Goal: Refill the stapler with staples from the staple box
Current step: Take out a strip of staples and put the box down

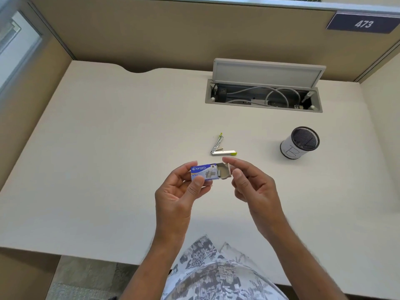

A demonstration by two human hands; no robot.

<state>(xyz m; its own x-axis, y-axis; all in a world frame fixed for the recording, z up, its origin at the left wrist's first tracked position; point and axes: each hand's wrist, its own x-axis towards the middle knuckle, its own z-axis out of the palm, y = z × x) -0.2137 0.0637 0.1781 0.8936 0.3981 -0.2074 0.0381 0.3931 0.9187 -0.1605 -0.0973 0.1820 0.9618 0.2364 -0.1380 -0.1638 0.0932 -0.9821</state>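
— One small blue cardboard staple box [204, 172], long axis left to right, open flap end toward the right hand [252, 185]?
— Yes; left hand [179, 191] grips it, right hand pinches the flap. Beyond the box, one silver-and-green stapler [220, 148] lies hinged open on the desk [108, 148].

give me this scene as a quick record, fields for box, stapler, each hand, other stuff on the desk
staple box: blue, held above the desk, right end flap open
stapler: lying on the desk beyond the hands, hinged open, untouched
left hand: grips the box body
right hand: fingertips at the open flap
staples: none out of the box yet
other: mesh pen cup to the right, open cable tray at the back
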